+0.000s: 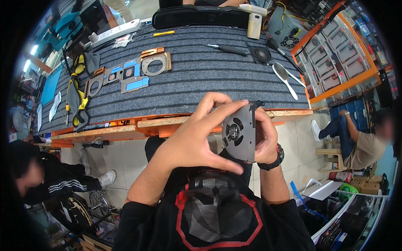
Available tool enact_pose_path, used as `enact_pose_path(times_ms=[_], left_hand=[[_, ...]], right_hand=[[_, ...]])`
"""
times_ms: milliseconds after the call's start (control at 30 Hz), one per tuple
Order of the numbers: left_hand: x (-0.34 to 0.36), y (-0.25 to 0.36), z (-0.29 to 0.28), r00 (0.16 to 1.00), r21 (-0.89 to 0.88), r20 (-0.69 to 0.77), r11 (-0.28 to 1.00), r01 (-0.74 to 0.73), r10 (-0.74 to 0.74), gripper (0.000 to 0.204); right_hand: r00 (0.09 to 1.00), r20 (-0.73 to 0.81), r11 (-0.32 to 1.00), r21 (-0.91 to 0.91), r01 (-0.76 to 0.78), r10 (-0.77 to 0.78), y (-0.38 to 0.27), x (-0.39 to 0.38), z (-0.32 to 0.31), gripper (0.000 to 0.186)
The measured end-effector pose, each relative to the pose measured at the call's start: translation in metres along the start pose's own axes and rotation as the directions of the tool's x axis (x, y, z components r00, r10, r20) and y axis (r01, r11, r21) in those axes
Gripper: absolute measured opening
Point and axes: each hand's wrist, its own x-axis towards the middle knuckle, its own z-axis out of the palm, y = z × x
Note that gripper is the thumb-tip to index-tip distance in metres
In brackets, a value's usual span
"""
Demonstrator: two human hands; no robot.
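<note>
Grey laptop fan (239,133) between left hand (197,138) and half-hidden right hand (264,140).

Fan (239,133) dk grey; mat (201,71) grey w/ dk stripes; watch (274,159) blk.

Both forearms rise from the lower edge toward the middle of the frame, elbows bent, hands brought together close to the chest. The left hand (197,140) is curled, its fingers arched over to the right and thumb stretched below. The right hand (264,138) closes its grip opposite, wrist upright.
</note>
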Motion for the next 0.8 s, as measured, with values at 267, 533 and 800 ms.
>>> enact_pose_path(times_ms=[267,533,800], left_hand=[[-0.007,-0.027,-0.009,0.955,-0.297,-0.029,0.915,0.274,-0.295,0.038],[-0.006,-0.027,0.006,0.888,-0.052,-0.419,0.981,0.186,-0.19,0.023],[-0.006,-0.032,0.004,0.934,0.313,-0.339,0.922,0.227,-0.114,0.027]], right_hand=[[0.969,0.247,0.997,0.055,-0.045,0.03,0.002,0.013,-0.011,0.069],[0.914,-0.215,0.917,0.288,-0.277,0.344,-0.022,0.014,0.021,0.043],[0.946,-0.316,0.843,-0.49,-0.224,0.068,-0.023,0.03,0.031,0.034]])
